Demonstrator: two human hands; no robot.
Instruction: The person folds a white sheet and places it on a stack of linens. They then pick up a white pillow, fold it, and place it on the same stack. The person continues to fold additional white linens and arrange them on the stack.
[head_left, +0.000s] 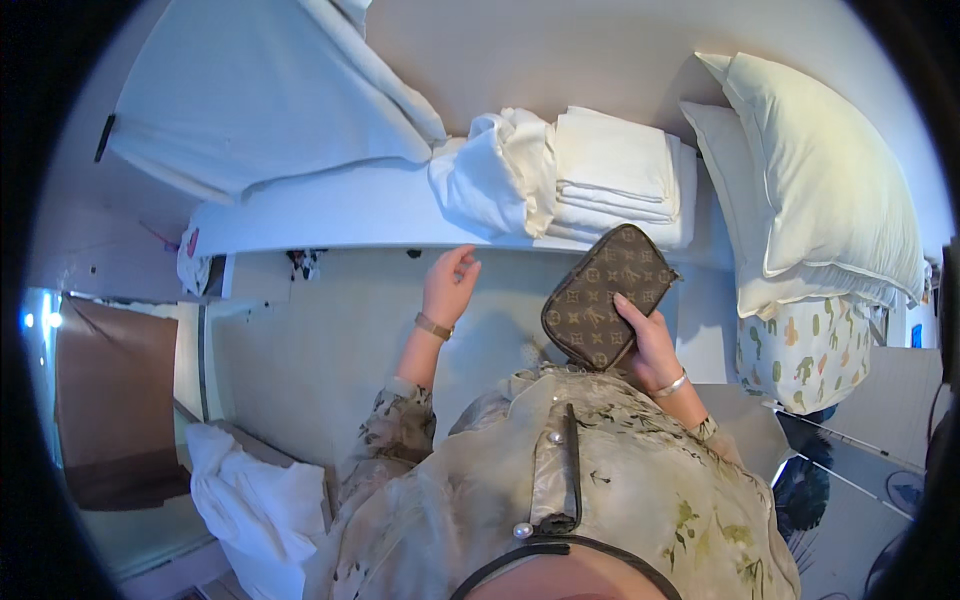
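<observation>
A brown monogram-patterned zippered pouch (600, 300) is in my right hand (651, 341), held in front of my waist. My thumb lies across its face, and the other fingers are hidden behind it. My left hand (452, 281) holds nothing; its fingers are loosely curled and a little apart, near the front edge of a white shelf (330, 214). On that shelf, beyond the pouch, sit a stack of folded white cloths (615, 161) and a crumpled white cloth (499, 176).
Two white pillows (832, 172) rest at the right on a cactus-print fabric bin (806, 352). A large white cloth (270, 97) drapes at the upper left. Another white cloth (255, 495) lies at the lower left, near a brown panel (116, 397).
</observation>
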